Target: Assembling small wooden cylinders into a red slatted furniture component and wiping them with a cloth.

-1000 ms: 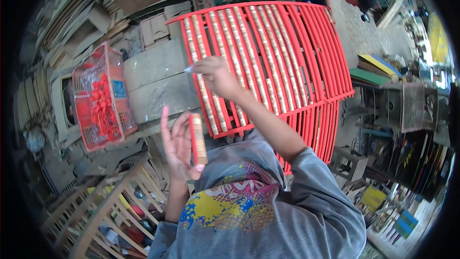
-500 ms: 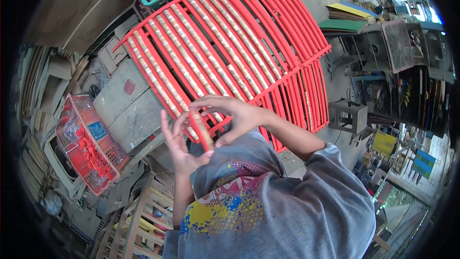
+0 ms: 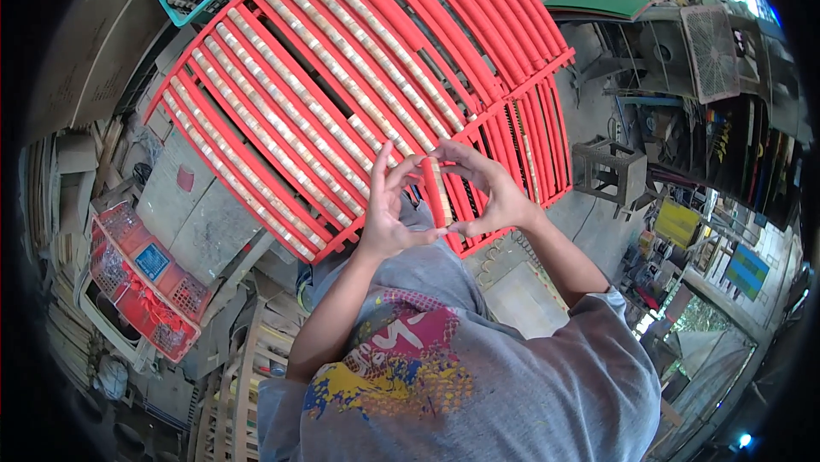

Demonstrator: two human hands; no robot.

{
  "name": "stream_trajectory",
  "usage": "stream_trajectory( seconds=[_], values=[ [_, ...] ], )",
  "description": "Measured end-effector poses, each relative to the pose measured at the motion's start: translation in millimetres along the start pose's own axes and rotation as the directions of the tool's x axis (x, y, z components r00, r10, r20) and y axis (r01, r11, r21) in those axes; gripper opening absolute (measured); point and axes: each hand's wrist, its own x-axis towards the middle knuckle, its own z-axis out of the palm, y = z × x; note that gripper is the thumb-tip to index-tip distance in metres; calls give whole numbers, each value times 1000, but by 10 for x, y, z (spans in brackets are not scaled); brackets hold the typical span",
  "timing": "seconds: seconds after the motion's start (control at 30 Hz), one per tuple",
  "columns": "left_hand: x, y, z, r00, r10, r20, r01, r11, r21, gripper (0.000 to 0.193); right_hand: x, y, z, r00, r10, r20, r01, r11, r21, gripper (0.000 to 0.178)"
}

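Between my two hands is a short row of small wooden blocks (image 3: 437,193), tan on one side and red on the other. My left hand (image 3: 391,221) pinches it from the left, its thumb at the lower end and a finger near the top. From the right, my right hand (image 3: 497,197) closes thumb and fingers on the two ends. Both hands are just over the near edge of a large red slatted rack (image 3: 491,31). Long rows of small whitish-tan blocks (image 3: 346,39) lie along several of its slats; other slats are plain red.
A red plastic basket (image 3: 175,338) with red pieces and clear bags sits at left beside a grey board (image 3: 184,231). Behind the rack is a teal crate (image 3: 175,14). A grey stool (image 3: 611,176) and stacked coloured boards (image 3: 598,2) stand at right, wooden slats (image 3: 229,394) at lower left.
Both hands have moved right with the row of blocks, now held more upright. The rack and surroundings have shifted left and up in the view.
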Motion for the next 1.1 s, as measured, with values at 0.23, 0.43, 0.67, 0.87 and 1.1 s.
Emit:
stream_trajectory(
  seconds=[0.23,0.43,0.67,0.87,1.1],
  values=[
    [423,-240,70,998,-44,-40,49,990,129,149,300,160,-600,998,42,44,-28,960,-278,117],
    [320,-268,-235,980,-119,-157,161,942,294,142,868,589,-1309,977,91,192,87,653,-752,118],
    [-281,-205,-691,936,-160,-313,212,968,138,119,1381,859,-1622,864,291,412,298,363,-883,127],
    [-465,-177,-768,903,-167,-396,222,970,97,101,1324,1161,-1631,805,342,485,359,369,-857,123],
    [-435,-126,-733,909,-126,-397,168,983,72,94,1266,1103,-1549,757,473,451,411,190,-891,125]
  ],
)
